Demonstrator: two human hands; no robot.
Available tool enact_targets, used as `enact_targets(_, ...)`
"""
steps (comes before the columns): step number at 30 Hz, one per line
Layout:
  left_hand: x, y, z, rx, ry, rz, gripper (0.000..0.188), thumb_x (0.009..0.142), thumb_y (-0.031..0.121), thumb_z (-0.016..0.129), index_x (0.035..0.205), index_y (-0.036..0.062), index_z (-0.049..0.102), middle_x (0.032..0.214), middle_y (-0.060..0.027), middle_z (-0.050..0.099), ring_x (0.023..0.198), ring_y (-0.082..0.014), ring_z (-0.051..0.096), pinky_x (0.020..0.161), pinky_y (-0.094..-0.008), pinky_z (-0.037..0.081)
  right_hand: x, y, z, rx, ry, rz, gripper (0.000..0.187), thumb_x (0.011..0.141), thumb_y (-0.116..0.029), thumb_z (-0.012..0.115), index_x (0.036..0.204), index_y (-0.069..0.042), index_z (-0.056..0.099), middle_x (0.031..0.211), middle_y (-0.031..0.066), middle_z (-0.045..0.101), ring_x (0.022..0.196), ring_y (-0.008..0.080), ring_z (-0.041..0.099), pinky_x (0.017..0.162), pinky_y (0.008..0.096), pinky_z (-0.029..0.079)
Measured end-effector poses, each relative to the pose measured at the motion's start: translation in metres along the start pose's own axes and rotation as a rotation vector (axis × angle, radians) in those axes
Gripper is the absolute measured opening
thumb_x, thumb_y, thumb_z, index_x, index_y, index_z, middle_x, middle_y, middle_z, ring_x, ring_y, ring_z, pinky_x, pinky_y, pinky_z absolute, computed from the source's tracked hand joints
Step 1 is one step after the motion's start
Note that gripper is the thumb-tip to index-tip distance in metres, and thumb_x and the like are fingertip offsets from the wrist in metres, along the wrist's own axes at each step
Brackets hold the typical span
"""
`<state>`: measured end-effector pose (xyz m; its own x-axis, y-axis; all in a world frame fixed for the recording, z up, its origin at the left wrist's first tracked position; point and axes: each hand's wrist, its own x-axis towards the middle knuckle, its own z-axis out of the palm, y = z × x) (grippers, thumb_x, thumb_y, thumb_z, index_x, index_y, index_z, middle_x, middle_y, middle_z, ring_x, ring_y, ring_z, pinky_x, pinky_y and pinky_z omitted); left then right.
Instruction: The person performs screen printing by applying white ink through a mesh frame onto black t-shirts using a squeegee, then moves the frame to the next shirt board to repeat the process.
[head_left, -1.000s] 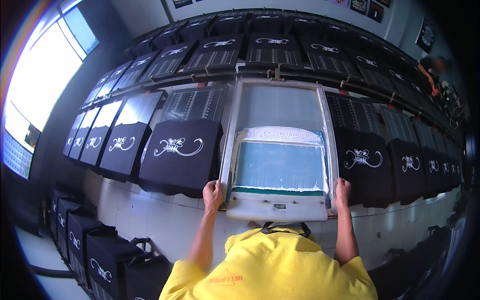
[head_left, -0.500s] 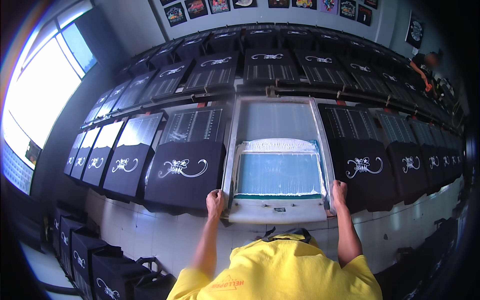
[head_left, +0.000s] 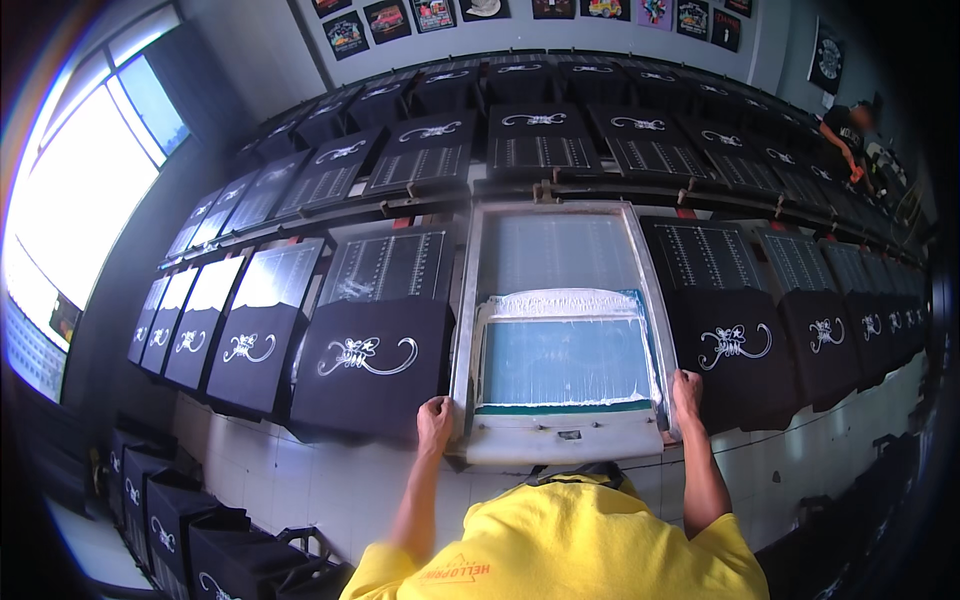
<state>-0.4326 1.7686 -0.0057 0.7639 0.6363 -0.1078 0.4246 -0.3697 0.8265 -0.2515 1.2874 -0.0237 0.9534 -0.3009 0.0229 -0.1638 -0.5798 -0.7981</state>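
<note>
A screen printing frame lies before me, its mesh bluish with a teal border. White ink is banded across the middle of the mesh, with a thinner line of it along the near side. My left hand is closed at the frame's left side, close to its near corner. On the opposite side, my right hand grips the frame's edge at about the same depth. Black fabric with a white curled print lies on the board to the left. A similar printed black fabric lies to the right.
Rows of boards with printed black fabric stretch behind a dark rail. More printed black pieces stand at lower left. A person in dark clothes works at far right. A bright window is at left.
The surroundings sit slightly lower in the picture now. Both hands stay closed at the frame's sides, and the ink band looks the same.
</note>
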Motion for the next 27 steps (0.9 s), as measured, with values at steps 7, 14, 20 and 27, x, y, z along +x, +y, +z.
enact_targets(7, 0.005, 0.009, -0.011, 0.132, -0.093, 0.021, 0.032, 0.091, 0.029, 0.059, 0.102, 0.0013, 0.071, 0.089, -0.0237, 0.069, 0.086, -0.0385, 0.067, 0.077, -0.0416, 0.051, -0.001, -0.009, 0.000, -0.031, -0.013, 0.014, 0.033, 0.086, -0.023, 0.050, 0.070, 0.006, 0.052, 0.062, 0.0200, 0.046, 0.055, 0.0250, 0.044, 0.056, 0.0427, 0.036)
enact_targets(14, 0.008, 0.012, -0.011, 0.271, -0.160, 0.105, 0.025, 0.088, 0.022, 0.059, 0.100, 0.0055, 0.073, 0.091, -0.0249, 0.067, 0.090, -0.0422, 0.065, 0.077, -0.0451, 0.052, -0.008, -0.009, 0.010, -0.222, 0.055, -0.069, 0.035, 0.089, -0.026, 0.050, 0.075, 0.006, 0.058, 0.075, 0.0284, 0.058, 0.071, 0.0453, 0.058, 0.062, 0.0479, 0.042)
enact_targets(20, 0.009, 0.009, -0.007, 0.340, -0.111, 0.114, 0.023, 0.087, 0.022, 0.060, 0.095, 0.0061, 0.074, 0.091, -0.0246, 0.068, 0.090, -0.0429, 0.065, 0.080, -0.0463, 0.053, -0.014, -0.016, 0.013, -0.199, 0.039, -0.056, 0.033, 0.091, -0.024, 0.048, 0.078, 0.004, 0.058, 0.081, 0.0290, 0.059, 0.079, 0.0479, 0.058, 0.066, 0.0503, 0.043)
enact_targets(27, -0.003, 0.027, -0.010, 0.441, -0.020, 0.198, 0.029, 0.091, 0.027, 0.057, 0.101, 0.0034, 0.071, 0.097, -0.0222, 0.069, 0.093, -0.0399, 0.066, 0.083, -0.0460, 0.052, -0.022, -0.019, 0.011, -0.119, 0.114, -0.197, 0.036, 0.097, -0.028, 0.047, 0.104, 0.002, 0.066, 0.095, 0.0251, 0.067, 0.092, 0.0442, 0.064, 0.082, 0.0464, 0.051)
